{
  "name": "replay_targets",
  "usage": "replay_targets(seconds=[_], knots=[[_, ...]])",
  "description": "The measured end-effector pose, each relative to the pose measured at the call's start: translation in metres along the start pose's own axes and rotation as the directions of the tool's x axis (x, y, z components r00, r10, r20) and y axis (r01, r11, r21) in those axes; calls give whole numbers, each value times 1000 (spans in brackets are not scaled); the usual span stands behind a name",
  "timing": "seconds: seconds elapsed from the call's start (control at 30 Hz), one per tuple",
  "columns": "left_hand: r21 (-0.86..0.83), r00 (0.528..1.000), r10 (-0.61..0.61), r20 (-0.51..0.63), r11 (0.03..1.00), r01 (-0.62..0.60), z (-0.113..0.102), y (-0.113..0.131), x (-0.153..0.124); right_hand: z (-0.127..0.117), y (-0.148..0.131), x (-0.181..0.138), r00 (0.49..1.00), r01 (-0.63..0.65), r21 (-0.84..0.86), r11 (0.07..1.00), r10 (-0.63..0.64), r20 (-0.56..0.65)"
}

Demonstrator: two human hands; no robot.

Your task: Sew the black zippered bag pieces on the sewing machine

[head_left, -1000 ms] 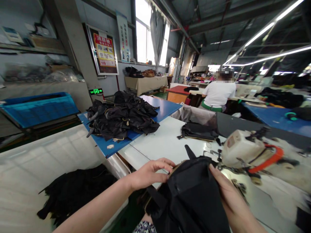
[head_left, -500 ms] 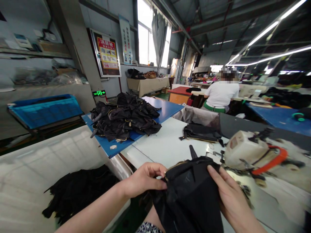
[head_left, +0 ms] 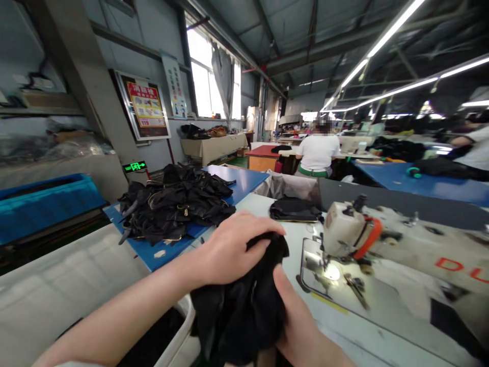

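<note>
In the head view, the grip of the left hand (head_left: 233,250) clasps the top of the black fabric piece (head_left: 244,313); the right hand (head_left: 301,318) holds its side, between white bin (head_left: 182,334) and sewing machine (head_left: 346,232). Should either hold slacken, loose folds could twist or catch the bin's rim.

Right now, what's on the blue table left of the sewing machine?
On the blue table: a heap of black fabric pieces, gold zip pull showing, plus a pale scrap. The tabletop under the heap is covered.
</note>
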State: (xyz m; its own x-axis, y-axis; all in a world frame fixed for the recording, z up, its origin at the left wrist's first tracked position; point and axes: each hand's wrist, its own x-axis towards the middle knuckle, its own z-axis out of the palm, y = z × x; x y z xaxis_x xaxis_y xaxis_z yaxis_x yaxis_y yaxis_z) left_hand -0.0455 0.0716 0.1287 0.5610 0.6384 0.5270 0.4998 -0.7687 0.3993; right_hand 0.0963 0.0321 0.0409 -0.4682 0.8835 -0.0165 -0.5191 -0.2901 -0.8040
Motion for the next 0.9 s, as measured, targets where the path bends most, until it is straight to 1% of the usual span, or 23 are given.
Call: replay_targets(seconds=[0.03, 0.07, 0.13, 0.2, 0.27, 0.33, 0.37, 0.43, 0.5, 0.6, 0.7, 0.77, 0.9], knots=[[74, 994, 68, 83, 994, -75, 5, -4, 14, -3, 2, 9, 1000, 4, 108, 994, -2, -11], [133, 981, 108, 163, 983, -130, 12, -11, 27, -9, 4, 18, 999, 25, 183, 983, -19, -37], [198, 948, 124, 294, 962, -187, 36, -30, 47, -30, 11, 35, 997, 34, 260, 965, -15, -74], [189, 916, 80, 393, 968, -166, 67, -51, 58, -58, 19, 41, 982, 62, 258, 964, -13, -187], [109, 899, -12, 438, 993, -39, 99, -67, 59, -86, 25, 36, 941, 77, 201, 976, -5, -338], [5, 900, -69, 431, 997, 74, 127, -75, 54, -110, 25, 23, 889, 75, 130, 989, -7, -458], [-42, 903, -82, 422, 993, 110, 139, -75, 52, -119, 23, 16, 867, 73, 99, 992, -14, -499], [-125, 912, -80, 402, 982, 141, 157, -72, 48, -132, 15, 4, 831, 68, 37, 997, -36, -555], [-186, 919, -75, 386, 970, 157, 170, -65, 47, -139, 7, -4, 809, 58, -18, 998, -58, -584], [-201, 924, -112, 366, 960, 196, 182, -55, 46, -144, 1, -9, 778, 31, -69, 997, -68, -625], [-195, 923, -165, 348, 950, 243, 189, -49, 44, -149, 2, -11, 760, -4, -101, 995, -63, -647], [-214, 924, -190, 332, 939, 269, 193, -47, 42, -153, 5, -12, 752, -17, -133, 991, -75, -655], [-222, 919, -265, 292, 916, 335, 202, -48, 38, -157, 9, -11, 733, -2, -185, 983, -125, -669]])
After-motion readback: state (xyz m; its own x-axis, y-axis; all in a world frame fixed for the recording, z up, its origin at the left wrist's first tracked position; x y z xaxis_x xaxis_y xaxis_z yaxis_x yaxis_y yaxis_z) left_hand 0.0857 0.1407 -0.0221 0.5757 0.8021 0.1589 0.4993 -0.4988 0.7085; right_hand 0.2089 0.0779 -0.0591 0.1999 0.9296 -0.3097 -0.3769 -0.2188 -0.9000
